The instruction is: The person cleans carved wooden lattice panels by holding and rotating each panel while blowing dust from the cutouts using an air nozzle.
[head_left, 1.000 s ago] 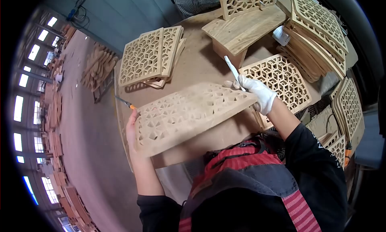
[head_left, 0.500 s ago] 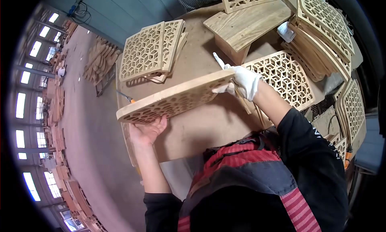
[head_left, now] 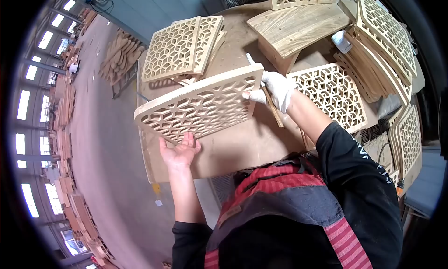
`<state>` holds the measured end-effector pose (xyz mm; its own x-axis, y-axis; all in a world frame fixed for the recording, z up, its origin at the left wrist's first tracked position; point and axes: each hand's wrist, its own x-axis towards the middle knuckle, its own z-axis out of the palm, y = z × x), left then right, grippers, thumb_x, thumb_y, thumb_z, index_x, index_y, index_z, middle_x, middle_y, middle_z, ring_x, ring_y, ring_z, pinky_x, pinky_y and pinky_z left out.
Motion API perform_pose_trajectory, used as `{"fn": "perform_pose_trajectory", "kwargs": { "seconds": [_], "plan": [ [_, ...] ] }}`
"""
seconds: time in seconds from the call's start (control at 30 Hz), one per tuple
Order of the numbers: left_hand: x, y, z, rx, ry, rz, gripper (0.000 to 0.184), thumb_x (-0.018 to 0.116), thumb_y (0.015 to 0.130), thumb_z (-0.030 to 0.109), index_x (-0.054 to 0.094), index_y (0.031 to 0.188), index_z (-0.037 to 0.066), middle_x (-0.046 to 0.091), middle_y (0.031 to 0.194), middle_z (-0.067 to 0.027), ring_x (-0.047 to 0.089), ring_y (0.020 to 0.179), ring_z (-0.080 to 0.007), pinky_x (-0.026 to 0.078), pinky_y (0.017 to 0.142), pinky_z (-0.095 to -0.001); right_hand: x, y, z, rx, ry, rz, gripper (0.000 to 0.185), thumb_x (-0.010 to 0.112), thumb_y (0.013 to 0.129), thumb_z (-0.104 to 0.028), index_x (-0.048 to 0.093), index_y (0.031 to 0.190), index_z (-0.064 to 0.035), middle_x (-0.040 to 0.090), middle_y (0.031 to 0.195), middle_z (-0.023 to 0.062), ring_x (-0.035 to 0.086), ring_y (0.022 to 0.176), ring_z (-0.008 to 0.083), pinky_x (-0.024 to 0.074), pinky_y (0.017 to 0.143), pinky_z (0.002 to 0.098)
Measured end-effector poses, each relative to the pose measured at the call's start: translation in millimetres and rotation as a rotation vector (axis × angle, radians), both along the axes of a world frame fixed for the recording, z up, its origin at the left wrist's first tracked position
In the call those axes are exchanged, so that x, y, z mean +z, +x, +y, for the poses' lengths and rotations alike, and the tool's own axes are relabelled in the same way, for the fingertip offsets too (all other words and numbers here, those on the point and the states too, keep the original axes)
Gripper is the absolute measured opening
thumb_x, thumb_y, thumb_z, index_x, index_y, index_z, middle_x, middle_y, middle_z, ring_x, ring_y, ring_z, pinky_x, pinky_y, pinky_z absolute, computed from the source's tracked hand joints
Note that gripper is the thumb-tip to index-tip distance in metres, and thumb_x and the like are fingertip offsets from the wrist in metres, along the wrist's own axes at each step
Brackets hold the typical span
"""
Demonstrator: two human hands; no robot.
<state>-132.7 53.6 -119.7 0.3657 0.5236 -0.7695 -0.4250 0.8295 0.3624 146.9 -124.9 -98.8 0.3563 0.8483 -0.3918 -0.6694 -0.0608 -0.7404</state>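
Observation:
A wooden lattice panel (head_left: pixel 200 108) with a curved edge is held tilted above the table, its cut-out face turned towards me. My right hand (head_left: pixel 279 89), in a white glove, grips the panel's right end, thumb on the near face. A thin brown strip (head_left: pixel 273 105) sticks down from the same hand. My left hand (head_left: pixel 179 152) is bare, palm up with fingers stretched out, its fingertips at the panel's lower edge. Another lattice panel (head_left: pixel 333 94) lies on the table beyond my right forearm.
Lattice panels (head_left: pixel 172 49) are stacked at the table's far left. A small wooden stand (head_left: pixel 303 26) bears an upright panel. More panels (head_left: pixel 387 35) and curved boards (head_left: pixel 364 63) are piled at the right. The brown table (head_left: pixel 224 152) ends at the left beside the workshop floor (head_left: pixel 116 175).
The panel has tipped so that its lattice face shows more fully. My left hand has shifted slightly right and turned more palm up at the lower edge. The view has shifted a little.

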Motion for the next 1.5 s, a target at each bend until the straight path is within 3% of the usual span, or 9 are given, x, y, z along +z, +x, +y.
{"fn": "perform_pose_trajectory", "kwargs": {
  "seconds": [0.23,0.27,0.4,0.63,0.77,0.8,1.07,1.2,1.5],
  "plan": [
    [1,-3,-9,0.003,0.02,-0.027,0.089,0.05,0.082,0.071,0.035,0.135,0.002,0.045,0.129,-0.0089,0.041,0.119,-0.0223,0.029,0.098,-0.0485,-30,2,-12,0.084,0.067,-0.53,0.035,0.054,0.092,0.004,0.051,0.126,0.0032,0.062,0.111,0.0135,0.065,0.093,0.0216,0.0601,0.083,0.0286],
    [1,-4,-10,-0.001,0.019,-0.036,0.089,0.05,0.082,0.071,0.034,0.135,0.002,0.046,0.129,-0.0091,0.042,0.119,-0.0224,0.03,0.097,-0.0483,-33,10,-9,-0.061,0.022,0.163,0.031,0.054,0.092,0.003,0.053,0.123,0.0054,0.063,0.108,0.017,0.067,0.092,0.025,0.0613,0.079,0.0303],
    [11,-4,-17,-0.028,0.038,-0.055,0.088,0.051,0.083,0.069,0.033,0.136,0.001,0.047,0.131,-0.0098,0.045,0.119,-0.0226,0.034,0.094,-0.0478,-34,14,-19,-0.132,0.003,0.27,0.032,0.055,0.091,0.001,0.052,0.123,0.0059,0.062,0.111,0.0199,0.067,0.092,0.0281,0.062,0.076,0.031],
    [22,-1,-25,-0.108,0.06,-0.121,0.086,0.057,0.082,0.065,0.032,0.138,0.004,0.045,0.135,-0.0087,0.045,0.12,-0.021,0.035,0.095,-0.0459,-42,8,-37,-0.094,0.015,-0.66,0.051,0.064,0.082,0.009,0.048,0.129,-0.0039,0.057,0.118,0.0065,0.06,0.093,0.0128,0.0595,0.074,0.0209],
    [27,2,-25,-0.118,0.037,-0.112,0.079,0.057,0.083,0.063,0.039,0.134,0.006,0.051,0.128,-0.0099,0.051,0.111,-0.0228,0.036,0.094,-0.0456,-37,13,-36,-0.187,-0.014,0.078,0.048,0.061,0.086,0.002,0.047,0.131,-0.005,0.058,0.117,0.0045,0.059,0.095,0.0102,0.0598,0.072,0.0188],
    [29,3,-26,-0.113,0.024,-0.103,0.075,0.056,0.084,0.063,0.042,0.132,0.007,0.054,0.124,-0.0105,0.054,0.107,-0.024,0.037,0.094,-0.0456,-43,6,-35,-0.19,0.043,-0.347,0.034,0.053,0.094,-0.011,0.05,0.127,-0.0015,0.062,0.108,0.0092,0.065,0.084,0.0165,0.0615,0.058,0.0225],
    [29,-13,-21,-0.195,0.107,-0.181,0.078,0.061,0.079,0.063,0.044,0.128,0.006,0.053,0.115,-0.0119,0.053,0.105,-0.0265,0.039,0.092,-0.0496,-8,0,-49,-0.149,-0.148,0.043,0.028,0.041,0.1,-0.024,0.055,0.091,-0.0005,0.064,0.083,0.0161,0.065,0.058,0.0236,0.0506,0.039,0.0255],
    [37,-27,-9,-0.28,0.286,-0.269,0.073,0.052,0.082,0.044,0.042,0.136,-0.004,0.053,0.131,-0.0237,0.052,0.12,-0.038,0.04,0.102,-0.0528,-15,-4,-61,0.017,0.127,-0.316,0.035,0.053,0.097,-0.038,0.06,0.101,-0.0041,0.06,0.086,0.0034,0.057,0.083,0.0092,0.0471,0.075,0.026],
    [43,-37,26,-0.369,0.542,-0.614,0.056,0.043,0.094,0.008,0.029,0.148,0.01,0.042,0.143,-0.023,0.052,0.124,-0.0386,0.05,0.096,-0.0592,-18,-13,-56,-0.002,0.192,-0.538,0.051,0.06,0.095,-0.035,0.053,0.132,0.0001,0.055,0.094,-0.0004,0.048,0.082,0.0079,0.0436,0.075,0.0231]
  ]
}}
